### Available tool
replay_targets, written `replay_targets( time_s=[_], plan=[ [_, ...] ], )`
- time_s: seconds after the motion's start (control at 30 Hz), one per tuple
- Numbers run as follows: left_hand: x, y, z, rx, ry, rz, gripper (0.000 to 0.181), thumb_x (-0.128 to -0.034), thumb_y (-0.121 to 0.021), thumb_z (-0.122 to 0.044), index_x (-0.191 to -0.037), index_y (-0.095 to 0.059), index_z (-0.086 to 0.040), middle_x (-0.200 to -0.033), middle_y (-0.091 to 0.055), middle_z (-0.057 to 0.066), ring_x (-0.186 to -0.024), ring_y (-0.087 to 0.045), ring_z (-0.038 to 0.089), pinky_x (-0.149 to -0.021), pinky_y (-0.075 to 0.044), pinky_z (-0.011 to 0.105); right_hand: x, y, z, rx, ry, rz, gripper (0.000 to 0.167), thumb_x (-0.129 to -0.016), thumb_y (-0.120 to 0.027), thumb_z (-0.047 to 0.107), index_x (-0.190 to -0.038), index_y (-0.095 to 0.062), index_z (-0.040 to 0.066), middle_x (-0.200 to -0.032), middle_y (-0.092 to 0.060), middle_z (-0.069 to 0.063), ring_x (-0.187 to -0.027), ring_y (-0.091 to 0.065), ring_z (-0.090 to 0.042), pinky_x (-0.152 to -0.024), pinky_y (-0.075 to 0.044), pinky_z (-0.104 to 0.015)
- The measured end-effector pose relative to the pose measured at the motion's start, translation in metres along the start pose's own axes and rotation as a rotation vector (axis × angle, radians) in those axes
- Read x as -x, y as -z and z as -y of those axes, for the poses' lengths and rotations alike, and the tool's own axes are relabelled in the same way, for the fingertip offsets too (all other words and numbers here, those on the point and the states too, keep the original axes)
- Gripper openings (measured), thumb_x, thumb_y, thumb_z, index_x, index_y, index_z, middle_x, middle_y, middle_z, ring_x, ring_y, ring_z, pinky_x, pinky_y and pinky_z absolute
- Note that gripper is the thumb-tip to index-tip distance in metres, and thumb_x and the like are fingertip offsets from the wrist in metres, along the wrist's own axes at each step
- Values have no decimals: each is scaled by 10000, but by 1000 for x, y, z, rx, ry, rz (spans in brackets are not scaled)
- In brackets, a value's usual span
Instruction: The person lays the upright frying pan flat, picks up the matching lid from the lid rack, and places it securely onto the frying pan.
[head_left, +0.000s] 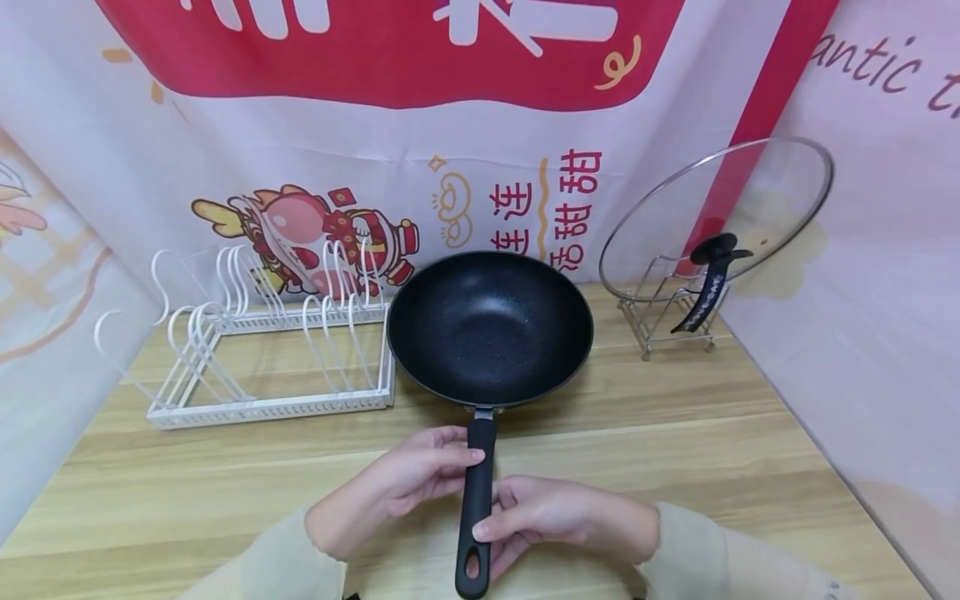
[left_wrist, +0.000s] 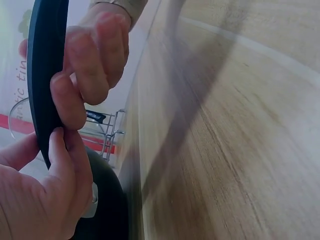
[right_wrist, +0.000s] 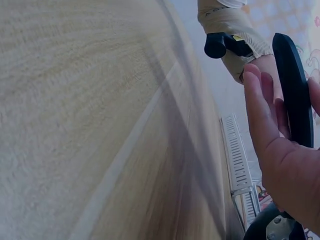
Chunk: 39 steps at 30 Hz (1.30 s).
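Observation:
A black wok [head_left: 491, 329] with a long black handle [head_left: 477, 492] stands on the wooden table, its handle toward the person. Near the wok end of the handle, my left hand [head_left: 420, 468] pinches it between thumb and fingers. My right hand [head_left: 543, 515] holds the handle closer to its looped end, thumb on top and fingers beneath. In the left wrist view, fingertips of both hands meet the handle [left_wrist: 47, 75] from below. The right wrist view shows the right hand [right_wrist: 290, 170] beside the handle [right_wrist: 295, 92], with part of the wok hidden behind it.
A white dish rack [head_left: 277, 410] with several curved wire dividers stands left of the wok, close to its rim. At the back right, a glass lid [head_left: 675, 217] with a black knob leans in a small wire stand [head_left: 660, 340]. Printed cloth [head_left: 420, 133] hangs behind the table.

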<state>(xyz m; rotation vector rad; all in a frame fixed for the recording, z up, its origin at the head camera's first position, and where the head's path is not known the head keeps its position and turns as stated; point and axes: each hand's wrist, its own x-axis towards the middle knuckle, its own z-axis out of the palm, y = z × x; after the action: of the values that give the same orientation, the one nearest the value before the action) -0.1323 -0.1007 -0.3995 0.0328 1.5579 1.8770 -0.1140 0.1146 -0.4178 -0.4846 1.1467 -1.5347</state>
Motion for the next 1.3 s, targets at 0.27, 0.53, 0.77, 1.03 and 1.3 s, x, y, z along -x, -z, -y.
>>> replay_targets(
  time_s=[0.27,0.53,0.77,1.03,1.3],
  plan=[
    [0,1,4,22,-20,8,699,-965,-634,-41,-1505,-229,141,-1216,-627,168,-1017,-665,175,-951,-555,339,9,0,3,61,13,-57,282,-1023,-624,165,-1220,-564,-27,-1187,-642,-370,-959,-717,-185,-953,-562,-441],
    [5,5,4,-25,-48,92,752,-949,-641,-18,-1522,-190,167,-1155,-661,129,-1036,-670,186,-1004,-529,398,20,4,5,84,35,-88,217,-1029,-609,123,-1178,-568,-29,-1096,-733,-152,-1006,-718,-233,-955,-560,-449],
    [10,5,-1,-116,-60,64,713,-924,-678,-24,-1480,-280,178,-1170,-636,157,-994,-672,201,-963,-554,418,31,8,11,108,92,-95,302,-1032,-610,117,-1197,-527,-122,-1133,-716,-175,-1019,-708,-216,-960,-556,-453],
    [14,17,-18,-402,-90,71,461,-954,-674,-88,-1325,-516,135,-1110,-669,132,-943,-711,268,-880,-583,477,51,24,22,251,218,-227,322,-1029,-575,55,-1224,-491,-186,-1121,-693,-159,-1034,-697,-244,-933,-573,-443],
    [16,24,-34,-541,-114,93,422,-971,-660,-115,-1310,-569,120,-1111,-681,177,-954,-691,236,-893,-577,508,65,41,28,449,332,-408,285,-1032,-568,46,-1220,-512,-161,-1153,-649,-299,-1041,-705,-277,-927,-558,-511]
  ],
)
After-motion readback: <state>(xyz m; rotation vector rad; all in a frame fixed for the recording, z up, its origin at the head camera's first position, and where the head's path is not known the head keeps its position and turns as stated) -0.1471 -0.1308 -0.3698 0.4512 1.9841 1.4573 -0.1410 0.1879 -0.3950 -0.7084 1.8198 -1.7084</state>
